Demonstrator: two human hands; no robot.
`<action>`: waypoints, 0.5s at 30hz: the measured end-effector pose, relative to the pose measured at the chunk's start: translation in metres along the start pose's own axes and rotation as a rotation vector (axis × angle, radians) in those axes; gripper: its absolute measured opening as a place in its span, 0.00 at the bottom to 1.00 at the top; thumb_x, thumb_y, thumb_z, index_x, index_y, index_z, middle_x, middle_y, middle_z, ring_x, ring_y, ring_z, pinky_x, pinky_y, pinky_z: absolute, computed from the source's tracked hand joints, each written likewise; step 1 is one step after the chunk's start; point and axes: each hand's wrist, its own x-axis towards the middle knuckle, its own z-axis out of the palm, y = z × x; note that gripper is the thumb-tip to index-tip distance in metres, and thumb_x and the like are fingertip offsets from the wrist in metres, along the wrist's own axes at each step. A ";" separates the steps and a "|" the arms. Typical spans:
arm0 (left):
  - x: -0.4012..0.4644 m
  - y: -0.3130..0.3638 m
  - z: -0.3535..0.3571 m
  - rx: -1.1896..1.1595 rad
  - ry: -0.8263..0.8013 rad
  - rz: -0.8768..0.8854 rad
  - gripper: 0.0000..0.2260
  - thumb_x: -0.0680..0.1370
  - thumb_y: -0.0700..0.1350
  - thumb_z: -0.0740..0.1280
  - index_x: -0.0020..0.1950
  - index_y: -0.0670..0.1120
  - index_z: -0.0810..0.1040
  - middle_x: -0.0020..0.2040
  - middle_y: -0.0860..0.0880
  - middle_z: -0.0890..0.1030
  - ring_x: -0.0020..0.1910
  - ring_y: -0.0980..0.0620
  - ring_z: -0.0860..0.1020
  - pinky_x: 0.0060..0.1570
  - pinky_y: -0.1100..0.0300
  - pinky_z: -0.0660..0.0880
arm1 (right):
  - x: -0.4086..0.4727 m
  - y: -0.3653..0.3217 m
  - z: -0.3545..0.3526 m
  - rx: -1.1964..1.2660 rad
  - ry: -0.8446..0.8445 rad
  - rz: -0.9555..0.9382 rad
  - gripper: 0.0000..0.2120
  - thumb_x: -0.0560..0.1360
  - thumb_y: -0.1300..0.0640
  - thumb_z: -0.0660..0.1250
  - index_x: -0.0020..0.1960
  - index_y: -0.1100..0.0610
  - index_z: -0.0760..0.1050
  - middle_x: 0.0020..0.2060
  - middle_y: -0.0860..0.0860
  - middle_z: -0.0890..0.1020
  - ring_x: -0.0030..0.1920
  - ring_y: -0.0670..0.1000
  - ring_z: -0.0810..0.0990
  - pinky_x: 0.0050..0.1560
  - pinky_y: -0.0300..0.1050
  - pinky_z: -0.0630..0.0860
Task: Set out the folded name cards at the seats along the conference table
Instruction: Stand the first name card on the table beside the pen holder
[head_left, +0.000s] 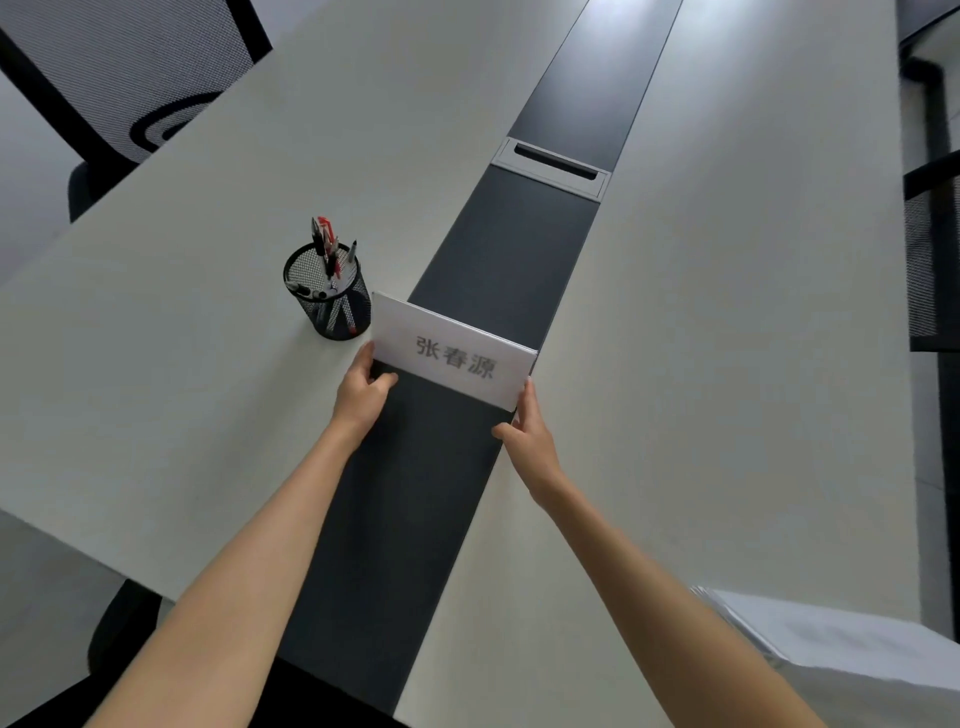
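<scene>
- Folded name card (452, 356): white, tented, printed characters facing the wearer, standing across the dark centre strip (498, 254) of the surface, well in from every outer edge and nearer the end where the wearer stands.
- Left hand (363, 392): pinching the card's lower left corner, thumb in front, fingers tucked behind.
- Right hand (527, 434): gripping the card's lower right corner, fingers up along the side edge.
- Likely very light and thin; stiff enough to stand on its fold, yet easy to crease, splay or tip over.
- Best taken at the two bottom corners or short side edges, as now, with gentle pressure; squeezing the middle would probably flatten the tent.
- Smooth paper on a smooth top: probably slides at a nudge, so worth setting down square and letting go softly.
- Mesh pen pot (328, 296): just beside the card's left end, almost touching; could be knocked.
- Surface (727, 364): long, pale, matte, with a cable hatch (553, 166) set in the strip further along.
- White sheets or cards (841, 644), blurred, near the right edge by the wearer.
- Mesh-backed chair (130, 78) at the far left edge; another dark chair frame (935, 234) at the right edge.
</scene>
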 end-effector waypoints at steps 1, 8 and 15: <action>-0.002 0.001 0.001 0.001 0.014 0.000 0.26 0.75 0.35 0.60 0.72 0.45 0.59 0.72 0.46 0.65 0.73 0.49 0.61 0.64 0.62 0.58 | -0.001 0.000 -0.002 0.004 -0.002 0.002 0.36 0.72 0.67 0.58 0.73 0.47 0.47 0.72 0.48 0.62 0.69 0.50 0.63 0.66 0.48 0.65; -0.060 0.004 0.022 0.045 0.121 -0.021 0.18 0.76 0.36 0.58 0.66 0.42 0.68 0.66 0.44 0.73 0.65 0.48 0.71 0.64 0.58 0.66 | -0.054 -0.002 -0.036 -0.006 0.088 -0.001 0.29 0.75 0.67 0.58 0.73 0.55 0.53 0.74 0.53 0.59 0.72 0.53 0.60 0.71 0.49 0.61; -0.166 0.007 0.088 -0.003 -0.260 0.089 0.12 0.76 0.36 0.58 0.49 0.51 0.76 0.47 0.53 0.80 0.51 0.55 0.78 0.55 0.61 0.74 | -0.158 -0.006 -0.108 -0.087 0.262 -0.247 0.19 0.71 0.61 0.58 0.58 0.43 0.69 0.60 0.43 0.75 0.63 0.40 0.72 0.64 0.34 0.68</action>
